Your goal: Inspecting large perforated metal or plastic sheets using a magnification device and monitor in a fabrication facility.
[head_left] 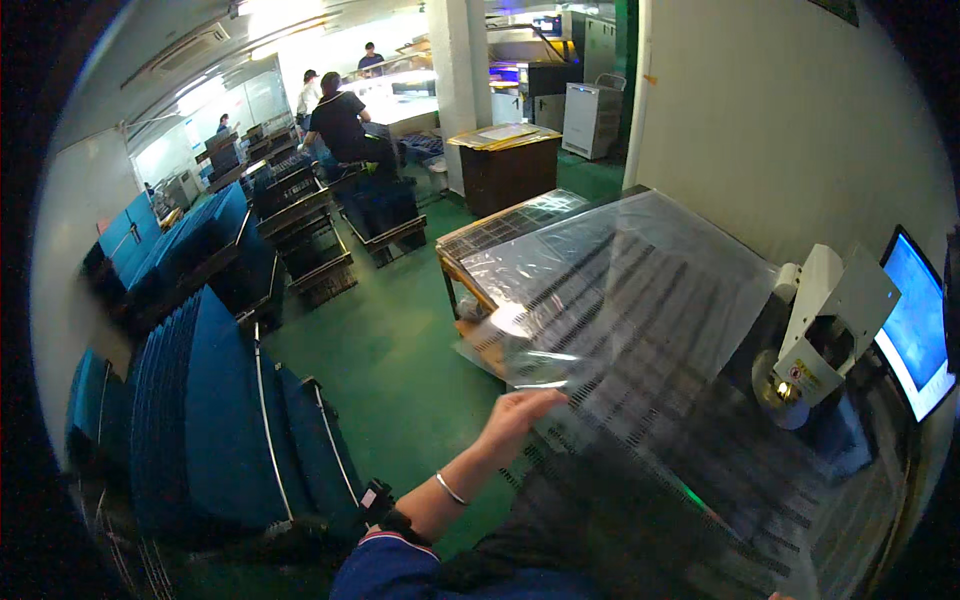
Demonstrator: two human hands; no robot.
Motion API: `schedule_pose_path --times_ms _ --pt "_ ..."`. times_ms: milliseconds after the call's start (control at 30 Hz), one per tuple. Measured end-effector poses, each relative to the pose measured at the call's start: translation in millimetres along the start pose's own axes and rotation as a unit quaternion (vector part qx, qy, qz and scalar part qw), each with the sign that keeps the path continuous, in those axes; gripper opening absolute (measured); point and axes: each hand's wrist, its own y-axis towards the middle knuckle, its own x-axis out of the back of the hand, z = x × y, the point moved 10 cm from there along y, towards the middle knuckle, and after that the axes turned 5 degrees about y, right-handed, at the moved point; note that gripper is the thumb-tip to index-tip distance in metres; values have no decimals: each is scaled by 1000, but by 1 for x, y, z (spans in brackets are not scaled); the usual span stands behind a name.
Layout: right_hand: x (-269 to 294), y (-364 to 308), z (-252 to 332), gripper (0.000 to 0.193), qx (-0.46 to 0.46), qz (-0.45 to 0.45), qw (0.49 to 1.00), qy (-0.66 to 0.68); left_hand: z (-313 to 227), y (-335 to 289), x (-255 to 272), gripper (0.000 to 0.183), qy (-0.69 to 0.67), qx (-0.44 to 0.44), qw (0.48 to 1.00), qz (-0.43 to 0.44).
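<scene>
My left hand point(515, 415) is closed in a pinch on the near left edge of a large transparent film sheet point(650, 350). Rows of dark marks run across the sheet, which slants over the table and hangs past its left side. The forearm carries a silver bangle, a black strap with a small device, and a blue sleeve. Only a sliver of my right hand point(780, 596) shows at the lower edge, so its fingers are hidden. A white microscope-like instrument point(815, 330) with a lit round base stands beside the sheet's right side.
A monitor point(915, 320) glows blue at the right. Racks of blue panels point(200, 400) line the left over a green floor point(380, 370). A brown cabinet point(510, 175) and a white wheeled unit point(592, 120) stand behind the table. Several people work farther back.
</scene>
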Motion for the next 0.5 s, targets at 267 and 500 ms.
schedule_pose_path --times_ms 267,500 --pt "-37 9 -9 24 -28 65 997 22 -12 -16 10 35 270 73 958 66" --pt "-57 17 4 29 33 152 983 -94 -42 -25 33 35 253 98 958 94"
